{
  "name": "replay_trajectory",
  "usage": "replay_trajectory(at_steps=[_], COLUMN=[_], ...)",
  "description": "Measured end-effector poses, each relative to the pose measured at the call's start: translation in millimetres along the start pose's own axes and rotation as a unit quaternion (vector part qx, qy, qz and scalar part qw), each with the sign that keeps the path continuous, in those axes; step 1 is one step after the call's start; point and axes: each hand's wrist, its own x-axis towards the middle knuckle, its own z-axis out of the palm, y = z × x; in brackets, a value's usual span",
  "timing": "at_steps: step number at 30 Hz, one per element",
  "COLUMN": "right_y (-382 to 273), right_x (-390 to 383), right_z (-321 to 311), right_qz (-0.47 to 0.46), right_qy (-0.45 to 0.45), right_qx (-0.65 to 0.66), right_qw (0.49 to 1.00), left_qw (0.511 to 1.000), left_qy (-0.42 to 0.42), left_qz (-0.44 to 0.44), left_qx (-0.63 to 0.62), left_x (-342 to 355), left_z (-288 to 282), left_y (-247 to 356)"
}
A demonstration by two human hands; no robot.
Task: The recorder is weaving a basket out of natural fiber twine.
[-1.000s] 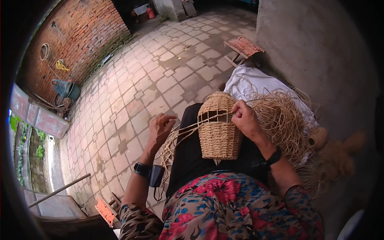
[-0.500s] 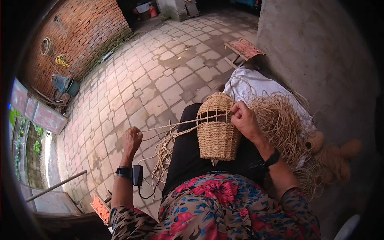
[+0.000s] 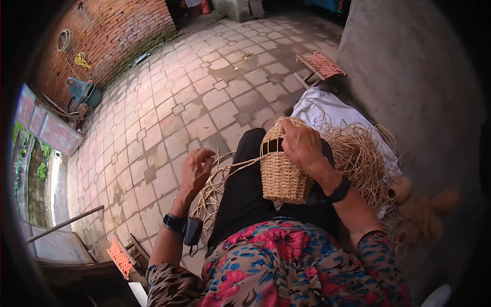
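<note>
A small woven basket (image 3: 285, 176) of tan cord rests on my lap, with an open gap across its upper part crossed by upright cords. My right hand (image 3: 304, 148) is closed at the upper right of this gap, its fingertips against the woven top; whether a strand is pinched there is hidden. To the left, my left hand (image 3: 196, 171) hangs in the air with its fingers loosely apart and no cord visible in it. From the basket's left side a twisted cord (image 3: 245, 164) runs left and down to loose strands (image 3: 207, 197) beside my leg.
On the right, a heap of tan cord (image 3: 355, 158) lies on a white sack (image 3: 330, 110), with woven pieces (image 3: 401, 189) nearby. A low stool with a red woven seat (image 3: 321, 65) stands beyond, near the grey wall (image 3: 414, 71). Another orange-red seat (image 3: 120, 257) is at lower left.
My left hand has moved right, towards the basket, and the strands once stretched from it are gone from it. My right hand has shifted up and left over the basket's top.
</note>
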Motion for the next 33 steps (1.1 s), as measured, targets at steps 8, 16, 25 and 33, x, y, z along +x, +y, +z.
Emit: replay_trajectory(at_steps=[8, 16, 25, 33], right_y=[7, 10, 8, 9], right_x=[-20, -64, -69, -82], right_z=[-10, -25, -24, -28], right_qz=[0.086, 0.110, 0.113, 0.117], right_qy=[0.051, 0.166, 0.181, 0.193], right_qx=[0.011, 0.150, 0.162, 0.206], right_qw=[0.995, 0.968, 0.964, 0.952], left_qw=[0.986, 0.746, 0.990, 0.869], left_qy=[-0.158, -0.133, 0.007, -0.187], left_qz=[0.048, -0.400, 0.126, -0.264], left_qx=[0.012, -0.515, 0.060, -0.376], left_x=[-11, -29, -18, -17], left_z=[40, 33, 36, 25], left_y=[96, 104, 126, 122])
